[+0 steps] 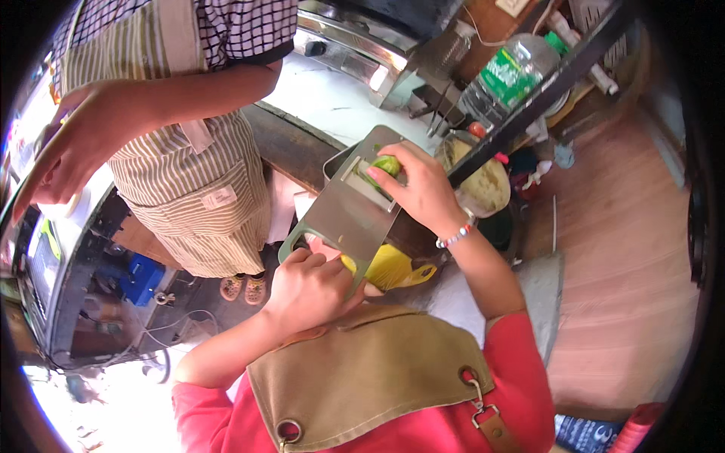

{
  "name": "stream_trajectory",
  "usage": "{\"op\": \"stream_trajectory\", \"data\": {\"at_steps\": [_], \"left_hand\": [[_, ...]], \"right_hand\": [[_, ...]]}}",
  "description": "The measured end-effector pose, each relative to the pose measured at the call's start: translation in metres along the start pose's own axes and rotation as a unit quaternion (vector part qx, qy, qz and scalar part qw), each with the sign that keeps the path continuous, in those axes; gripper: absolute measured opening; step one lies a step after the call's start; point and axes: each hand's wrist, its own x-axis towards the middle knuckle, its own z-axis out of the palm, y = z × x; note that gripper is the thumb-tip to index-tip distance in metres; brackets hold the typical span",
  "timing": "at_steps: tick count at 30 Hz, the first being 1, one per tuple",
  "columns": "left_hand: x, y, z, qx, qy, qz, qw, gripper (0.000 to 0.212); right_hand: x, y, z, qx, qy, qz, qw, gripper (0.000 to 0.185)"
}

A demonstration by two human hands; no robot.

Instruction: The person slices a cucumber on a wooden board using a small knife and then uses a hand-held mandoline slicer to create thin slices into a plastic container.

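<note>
A flat mandoline slicer with a green rim and metal plate (344, 219) slants away from my body, its far end over a metal container (335, 164). My left hand (311, 283) grips the slicer's handle at the near end. My right hand (418, 184) holds a green vegetable piece, perhaps cucumber (387, 166), against the slicer near the blade slot. Its palm side is hidden. A beaded bracelet (454, 236) circles my right wrist. Under the slicer's near end shows a yellow plastic bag (391, 266).
Another person in a striped apron (198, 187) stands at the left, one arm (147, 105) extended. A black metal bar (532, 107) crosses at the right, by a large plastic bottle (504, 76) and a tub with pale contents (481, 187). A white counter (317, 96) lies beyond.
</note>
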Motion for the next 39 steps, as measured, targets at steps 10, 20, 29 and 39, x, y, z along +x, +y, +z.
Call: {"op": "stream_trajectory", "data": {"at_steps": [10,20,29,39], "left_hand": [[-0.006,-0.001,0.006,-0.006,0.011,-0.001,1.0,0.037],[-0.013,0.002,0.005,-0.018,0.024,0.002,1.0,0.036],[-0.015,-0.001,0.01,-0.02,0.008,-0.008,1.0,0.037],[-0.015,0.001,0.008,-0.016,0.013,-0.006,1.0,0.035]], "right_hand": [[-0.012,-0.038,-0.021,0.064,-0.017,0.025,0.998,0.03],[-0.011,0.016,-0.007,-0.004,-0.013,0.019,1.0,0.028],[-0.026,-0.042,0.004,0.051,-0.068,-0.042,0.996,0.029],[-0.022,-0.026,0.002,0.03,-0.048,0.014,0.998,0.028]]}}
